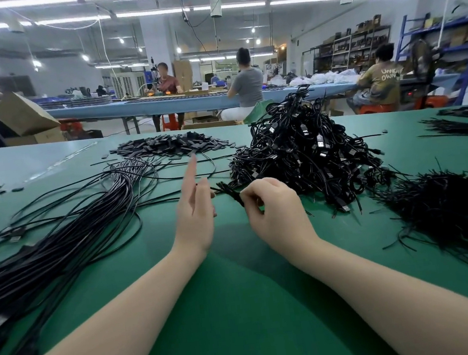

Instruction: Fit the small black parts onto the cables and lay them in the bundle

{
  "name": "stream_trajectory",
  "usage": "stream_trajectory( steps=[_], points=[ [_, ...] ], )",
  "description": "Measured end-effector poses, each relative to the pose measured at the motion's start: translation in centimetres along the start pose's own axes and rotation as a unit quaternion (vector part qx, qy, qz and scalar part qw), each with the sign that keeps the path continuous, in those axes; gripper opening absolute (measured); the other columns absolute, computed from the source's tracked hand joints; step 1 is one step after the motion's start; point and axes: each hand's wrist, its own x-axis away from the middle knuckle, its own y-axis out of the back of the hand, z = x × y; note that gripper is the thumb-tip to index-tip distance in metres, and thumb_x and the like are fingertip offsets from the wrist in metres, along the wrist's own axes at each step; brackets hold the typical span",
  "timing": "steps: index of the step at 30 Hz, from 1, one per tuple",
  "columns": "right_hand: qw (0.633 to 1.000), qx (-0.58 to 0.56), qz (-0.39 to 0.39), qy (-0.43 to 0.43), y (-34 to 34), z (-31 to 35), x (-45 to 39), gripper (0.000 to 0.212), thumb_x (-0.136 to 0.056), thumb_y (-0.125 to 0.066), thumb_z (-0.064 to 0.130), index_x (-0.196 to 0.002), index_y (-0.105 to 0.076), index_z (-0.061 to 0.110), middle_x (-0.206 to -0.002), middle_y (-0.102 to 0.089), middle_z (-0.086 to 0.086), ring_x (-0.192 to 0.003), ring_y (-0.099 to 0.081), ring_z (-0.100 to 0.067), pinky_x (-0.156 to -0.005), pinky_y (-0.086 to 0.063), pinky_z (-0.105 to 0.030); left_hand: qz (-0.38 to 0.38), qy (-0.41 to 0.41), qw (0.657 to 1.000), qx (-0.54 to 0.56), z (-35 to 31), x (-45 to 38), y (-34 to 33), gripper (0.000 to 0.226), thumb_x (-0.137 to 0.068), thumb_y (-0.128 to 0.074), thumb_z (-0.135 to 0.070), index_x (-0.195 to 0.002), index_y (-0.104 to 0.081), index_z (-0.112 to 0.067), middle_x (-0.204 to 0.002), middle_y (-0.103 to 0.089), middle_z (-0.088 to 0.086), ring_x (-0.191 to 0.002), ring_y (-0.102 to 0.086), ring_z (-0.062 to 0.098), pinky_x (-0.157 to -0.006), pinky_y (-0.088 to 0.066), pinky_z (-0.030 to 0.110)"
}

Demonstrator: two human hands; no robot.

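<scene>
A long workshop runs behind, with other workers seated at a blue bench, shelving on the right and strip lights overhead. In front lies a green table (241, 307) laid out as stations, which looks deliberate: the heap of small black parts (171, 147) sits at the far centre, a tangled pile of cables (305, 151) with plugs stands to the right of it, and the straightened bundle (59, 241) fans out on the left, so each piece can seemingly travel from right to left across the body. More black strands lie in a dark heap at the near right (449, 211).

The right hand (277, 210) hovers just beside the near edge of the pile, knuckles up, fingers curled in a pinching grip on a thin cable end (230, 192) that leads off to the left. Whether a part is already on it cannot be told.

The left hand (195, 211) stands edge-on close to the right hand, wrist near the table, its grip slack and empty: the index finger points straight out toward the parts and the other fingers are loosely extended. That pose reads as a reach for the next part. Both forearms enter from the near edge, converging toward the middle.
</scene>
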Motion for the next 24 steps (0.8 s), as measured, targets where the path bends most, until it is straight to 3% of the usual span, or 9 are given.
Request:
stream_trajectory(
  steps=[3, 6, 9, 12, 13, 15, 17, 21, 24],
  points=[
    [0.997, 0.007, -0.061, 0.040, 1.5, 1.0, -1.6, 0.007, -0.087, -0.062, 0.003, -0.083, -0.067, -0.001, -0.078, -0.064, -0.011, -0.075, -0.057, -0.029, -0.066, -0.050, -0.043, -0.029, -0.009, 0.999, -0.028, 0.7, -0.4, 0.3, 0.057, -0.096, -0.036, -0.038, -0.150, -0.018, -0.036, -0.073, -0.052, -0.028, -0.059, -0.044, 0.009, -0.057, -0.044, 0.018],
    [0.981, 0.069, -0.096, 0.152, 4.0, 1.7, -5.7, 0.013, -0.088, -0.059, 0.008, -0.084, -0.067, -0.001, -0.077, -0.065, -0.011, -0.071, -0.058, -0.027, -0.064, -0.049, -0.033, 0.003, 0.083, 0.996, -0.044, 1.4, -1.0, 0.2, 0.062, -0.089, -0.041, -0.052, -0.145, -0.024, -0.036, -0.083, -0.056, -0.007, -0.060, -0.048, 0.011, -0.057, -0.043, 0.023],
    [0.975, 0.175, -0.106, 0.081, 6.9, 0.9, -13.8, 0.024, -0.096, -0.049, 0.018, -0.089, -0.066, 0.003, -0.079, -0.063, -0.008, -0.064, -0.048, -0.015, -0.057, -0.033, -0.015, 0.035, 0.108, 0.984, -0.135, 2.1, -1.2, 0.3, 0.043, -0.101, -0.039, -0.035, -0.142, -0.036, -0.025, -0.086, -0.059, -0.004, -0.063, -0.052, 0.011, -0.057, -0.042, 0.023],
    [0.955, 0.258, 0.049, -0.141, 9.1, -0.6, -19.7, 0.030, -0.100, -0.038, 0.018, -0.109, -0.055, -0.004, -0.087, -0.057, -0.011, -0.069, -0.051, -0.018, -0.060, -0.042, -0.024, 0.062, 0.075, 0.981, -0.167, 2.4, -1.1, 0.3, 0.031, -0.101, -0.038, -0.031, -0.131, -0.047, -0.024, -0.085, -0.061, -0.005, -0.064, -0.055, 0.009, -0.054, -0.041, 0.016],
    [0.939, 0.274, 0.116, -0.171, 9.0, -0.7, -19.9, 0.026, -0.097, -0.039, 0.015, -0.107, -0.052, -0.005, -0.086, -0.054, -0.011, -0.069, -0.051, -0.019, -0.059, -0.043, -0.026, 0.063, 0.072, 0.981, -0.167, 2.4, -1.0, 0.3, 0.029, -0.101, -0.039, -0.029, -0.128, -0.049, -0.023, -0.085, -0.062, -0.004, -0.066, -0.055, 0.009, -0.051, -0.040, 0.011],
    [0.924, 0.296, 0.178, -0.164, 7.5, -0.1, -17.7, 0.010, -0.090, -0.045, 0.014, -0.087, -0.048, 0.005, -0.080, -0.051, -0.006, -0.065, -0.049, -0.017, -0.050, -0.038, -0.027, 0.055, 0.074, 0.982, -0.162, 2.3, -1.1, 0.3, 0.026, -0.101, -0.040, -0.025, -0.123, -0.052, -0.019, -0.083, -0.062, -0.003, -0.066, -0.055, 0.009, -0.049, -0.038, 0.008],
    [0.926, 0.300, 0.185, -0.133, 4.5, 0.7, -12.7, 0.012, -0.087, -0.048, 0.020, -0.078, -0.044, 0.014, -0.081, -0.056, -0.003, -0.070, -0.055, -0.021, -0.053, -0.036, -0.025, 0.050, 0.070, 0.981, -0.174, 2.1, -1.2, 0.2, 0.025, -0.101, -0.041, -0.025, -0.121, -0.054, -0.019, -0.081, -0.061, -0.005, -0.063, -0.055, 0.010, -0.053, -0.041, 0.014],
    [0.915, 0.303, 0.258, -0.072, -1.5, 1.2, -0.5, 0.024, -0.094, -0.043, 0.035, -0.105, -0.054, 0.017, -0.110, -0.058, -0.006, -0.107, -0.055, -0.029, -0.079, -0.042, -0.036, 0.030, 0.017, 0.959, -0.281, 1.8, -0.3, 0.0, 0.028, -0.096, -0.043, -0.027, -0.123, -0.052, -0.026, -0.091, -0.056, -0.011, -0.071, -0.053, 0.009, -0.069, -0.042, 0.032],
    [0.938, 0.202, 0.260, -0.107, -2.2, -0.1, 1.8, 0.031, -0.096, -0.039, 0.038, -0.105, -0.059, 0.017, -0.110, -0.059, 0.000, -0.109, -0.053, -0.023, -0.084, -0.044, -0.033, 0.047, 0.020, 0.919, -0.392, 1.2, -0.8, 0.9, 0.038, -0.091, -0.048, -0.027, -0.129, -0.046, -0.028, -0.116, -0.048, -0.005, -0.086, -0.055, 0.013, -0.074, -0.041, 0.031]
  ],
)
